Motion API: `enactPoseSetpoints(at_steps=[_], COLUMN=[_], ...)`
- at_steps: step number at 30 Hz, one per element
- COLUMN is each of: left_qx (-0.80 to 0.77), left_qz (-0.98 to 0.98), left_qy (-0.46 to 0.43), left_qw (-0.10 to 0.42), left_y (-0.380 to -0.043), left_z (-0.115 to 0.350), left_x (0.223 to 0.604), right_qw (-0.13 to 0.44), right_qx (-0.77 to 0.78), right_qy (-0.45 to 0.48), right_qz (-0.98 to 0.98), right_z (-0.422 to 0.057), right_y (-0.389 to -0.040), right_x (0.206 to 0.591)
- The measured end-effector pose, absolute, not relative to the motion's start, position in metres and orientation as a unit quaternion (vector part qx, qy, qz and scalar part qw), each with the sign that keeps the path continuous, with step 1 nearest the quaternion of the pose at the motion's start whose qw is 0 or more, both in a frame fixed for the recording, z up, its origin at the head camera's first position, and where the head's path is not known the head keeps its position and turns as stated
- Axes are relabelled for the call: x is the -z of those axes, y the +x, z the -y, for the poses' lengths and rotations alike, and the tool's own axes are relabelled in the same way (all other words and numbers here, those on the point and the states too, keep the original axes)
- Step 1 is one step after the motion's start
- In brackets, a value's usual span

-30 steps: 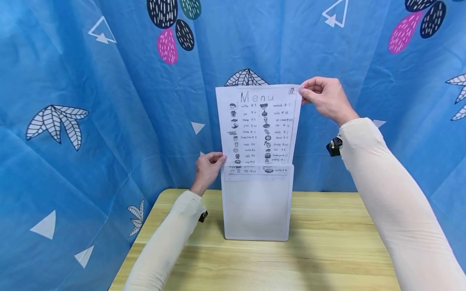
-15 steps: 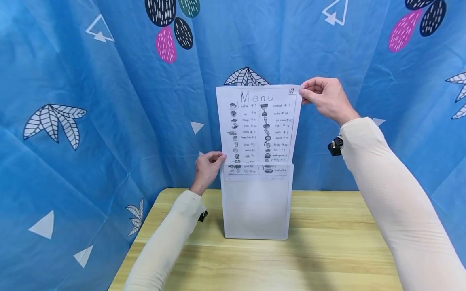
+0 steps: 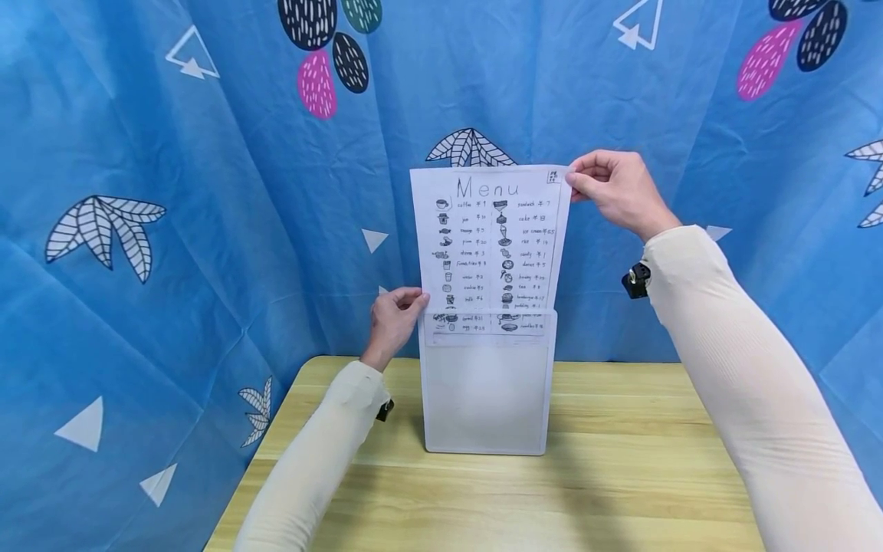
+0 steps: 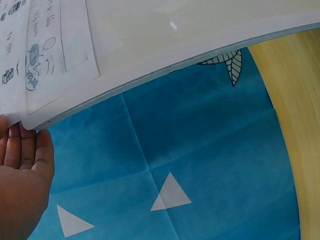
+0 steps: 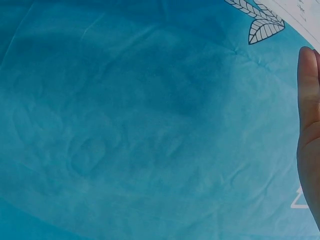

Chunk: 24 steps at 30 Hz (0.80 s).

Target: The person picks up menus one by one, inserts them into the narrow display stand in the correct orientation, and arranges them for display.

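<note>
A white paper menu [image 3: 493, 253] with small drawings and prices stands upright, its lower end inside a clear sign holder [image 3: 486, 399]. The holder is upright on the table, its frosted lower part without paper. My left hand [image 3: 392, 326] pinches the menu's left edge right at the holder's upper left corner. In the left wrist view, fingers [image 4: 44, 150] lie against that corner, and the menu's bottom rows show through the holder. High on the right, my right hand [image 3: 614, 188] pinches the menu's top right corner between thumb and fingers. The right wrist view catches only part of this hand [image 5: 310, 130].
A light wooden table [image 3: 641, 460] carries the holder near its back edge. Behind and to the left hangs a blue patterned curtain [image 3: 228, 192], close behind the menu. Dark wrist cameras sit on both cream sleeves [image 3: 724, 330].
The menu has slid down slightly into the holder, its top edge now a little lower. My right hand has dropped a little with it; my left hand stays in place.
</note>
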<state>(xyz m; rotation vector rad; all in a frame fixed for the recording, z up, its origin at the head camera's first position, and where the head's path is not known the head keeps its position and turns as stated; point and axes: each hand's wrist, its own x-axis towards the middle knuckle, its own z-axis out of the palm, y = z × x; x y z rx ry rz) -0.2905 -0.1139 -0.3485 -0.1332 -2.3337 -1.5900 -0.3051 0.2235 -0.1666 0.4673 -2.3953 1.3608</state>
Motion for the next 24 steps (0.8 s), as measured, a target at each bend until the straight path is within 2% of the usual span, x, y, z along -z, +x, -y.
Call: enactPoseSetpoints(at_steps=[24], left_qx=[0.556], left_qz=[0.814], left_qy=[-0.048], left_qw=[0.159], left_y=[-0.2904], left_z=[0.1145], left_x=[0.3492], right_qw=[0.168], right_qx=[-0.477], right_qy=[0.173], right_qz=[0.845], right_z=[-0.2219], right_y=[-0.3063], right_x=[0.1721])
